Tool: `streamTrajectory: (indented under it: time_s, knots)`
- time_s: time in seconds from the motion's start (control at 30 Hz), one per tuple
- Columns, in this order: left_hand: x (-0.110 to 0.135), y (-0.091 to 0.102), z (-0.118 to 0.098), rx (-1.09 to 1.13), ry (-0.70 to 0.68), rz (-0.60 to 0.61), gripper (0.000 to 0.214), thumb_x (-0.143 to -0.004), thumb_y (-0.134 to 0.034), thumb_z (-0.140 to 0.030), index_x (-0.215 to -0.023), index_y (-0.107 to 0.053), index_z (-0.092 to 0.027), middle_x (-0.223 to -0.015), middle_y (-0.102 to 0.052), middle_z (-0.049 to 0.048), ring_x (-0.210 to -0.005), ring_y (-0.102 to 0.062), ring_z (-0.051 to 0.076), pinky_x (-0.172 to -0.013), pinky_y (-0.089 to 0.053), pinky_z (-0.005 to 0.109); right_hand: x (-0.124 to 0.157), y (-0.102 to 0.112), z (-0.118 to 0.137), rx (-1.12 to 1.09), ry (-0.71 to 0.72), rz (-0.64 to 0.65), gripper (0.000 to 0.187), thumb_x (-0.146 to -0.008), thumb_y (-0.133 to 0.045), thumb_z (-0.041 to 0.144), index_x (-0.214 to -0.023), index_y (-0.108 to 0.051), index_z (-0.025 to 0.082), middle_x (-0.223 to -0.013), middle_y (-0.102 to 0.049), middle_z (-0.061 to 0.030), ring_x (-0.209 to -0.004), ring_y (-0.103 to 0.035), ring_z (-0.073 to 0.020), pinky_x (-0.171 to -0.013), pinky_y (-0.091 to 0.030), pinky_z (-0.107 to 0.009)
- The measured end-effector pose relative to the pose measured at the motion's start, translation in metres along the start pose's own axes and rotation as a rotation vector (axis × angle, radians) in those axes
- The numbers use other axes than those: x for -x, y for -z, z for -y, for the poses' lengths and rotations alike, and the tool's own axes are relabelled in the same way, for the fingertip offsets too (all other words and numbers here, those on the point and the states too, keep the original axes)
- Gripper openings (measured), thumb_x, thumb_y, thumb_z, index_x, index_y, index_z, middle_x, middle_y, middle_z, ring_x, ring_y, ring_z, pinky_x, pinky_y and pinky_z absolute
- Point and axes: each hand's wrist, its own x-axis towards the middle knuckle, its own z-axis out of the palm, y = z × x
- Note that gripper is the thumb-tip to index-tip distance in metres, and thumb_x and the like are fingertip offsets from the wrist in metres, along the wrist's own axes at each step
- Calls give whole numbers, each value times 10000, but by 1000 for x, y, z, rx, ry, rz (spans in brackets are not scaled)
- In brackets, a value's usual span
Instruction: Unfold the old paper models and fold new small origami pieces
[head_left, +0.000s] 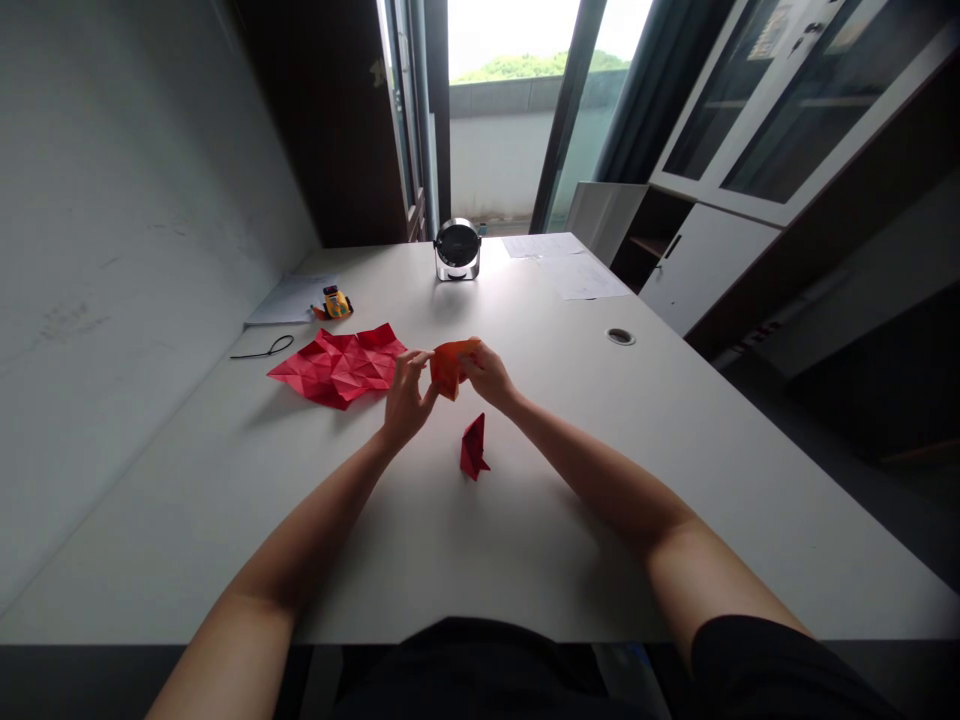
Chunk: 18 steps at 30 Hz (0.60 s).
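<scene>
An orange piece of folded paper (pixel 448 368) is held up above the table between my two hands. My right hand (pixel 489 373) pinches its right side, with the thumb and fingers closed on the edge. On the opposite side my left hand (pixel 407 398) grips the paper's left edge between fingertips and thumb. Below them on the table stands a small folded red paper piece (pixel 473 447), touched by neither hand. A large creased sheet of red paper (pixel 341 366) lies partly spread just left of my left hand.
Toward the back stand a round black device on a metal stand (pixel 457 250) and a small yellow toy (pixel 336 302). A black cable tie (pixel 264 349) lies at the left. White papers (pixel 581 275) rest at the far right, near a round cable hole (pixel 620 337) in the white table (pixel 540 560).
</scene>
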Motion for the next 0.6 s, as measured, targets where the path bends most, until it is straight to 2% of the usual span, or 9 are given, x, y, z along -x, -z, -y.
streamTrajectory:
  time_s: [0.2, 0.37, 0.47, 0.6]
  knots:
    - [2, -4, 11, -188, -38, -40, 373, -990, -544, -365, -1345, -525, -252, -1389, -506, 135, -1147, -620, 269, -840, -574, 391, -2, -2, -6, -37, 23, 5, 200, -881, -579, 396, -973, -607, 221, -878, -704, -20, -772, -675, -185, -613, -582, -316]
    - [2, -4, 10, -307, -85, -36, 365, -984, -544, -311, -1341, -540, -237, -1409, -536, 156, -1162, -629, 310, -898, -554, 441, 4, -3, 2, 81, 71, 1, 161, -902, -569, 384, -911, -599, 226, -850, -684, -12, -753, -648, -175, -646, -552, -312]
    - [3, -6, 12, -271, -67, 0, 360, -970, -566, -296, -1322, -547, -222, -1332, -605, 149, -1124, -649, 298, -888, -559, 434, 8, -3, 8, 192, 113, 21, 185, -927, -542, 393, -868, -579, 222, -816, -664, -6, -726, -618, -162, -684, -516, -306]
    - [3, -12, 17, -43, 15, 41, 321, -933, -624, -290, -1243, -577, -218, -1163, -687, 100, -957, -689, 228, -826, -581, 381, 11, -5, 12, 257, 111, 13, 201, -926, -528, 401, -844, -545, 218, -767, -631, 0, -681, -553, -151, -654, -448, -288]
